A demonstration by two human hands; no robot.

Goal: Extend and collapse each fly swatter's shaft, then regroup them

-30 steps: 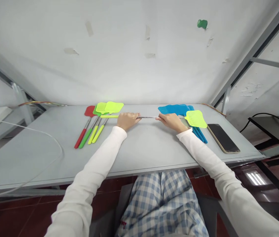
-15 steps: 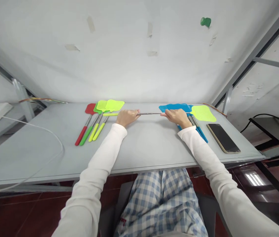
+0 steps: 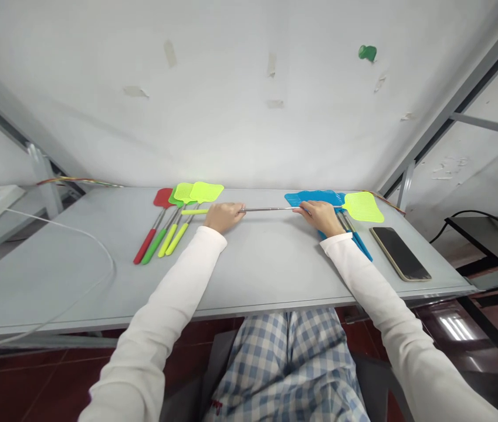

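Observation:
A fly swatter with a neon-yellow head (image 3: 363, 207) and a thin metal rod (image 3: 270, 209) lies crosswise between my hands. Closed around its handle end is my left hand (image 3: 223, 217), with part of the yellow grip sticking out to the left. My right hand (image 3: 321, 217) pinches the rod near the head. To the left lie a red swatter (image 3: 145, 246), a green swatter (image 3: 154, 246) and two yellow ones (image 3: 177, 238). Several blue swatters (image 3: 314, 197) lie behind and under my right hand, which partly hides them.
A phone (image 3: 400, 253) lies at the right of the grey table (image 3: 270, 269). A white cable (image 3: 103, 249) loops over the table's left side. Behind stands a white wall (image 3: 240, 140) with tape scraps, and metal frame posts (image 3: 43, 176) rise at the sides.
My hands have moved slightly apart, with a bit more rod showing between them. Both still hold the same swatter. The whole view has shifted a little, so the table sits lower.

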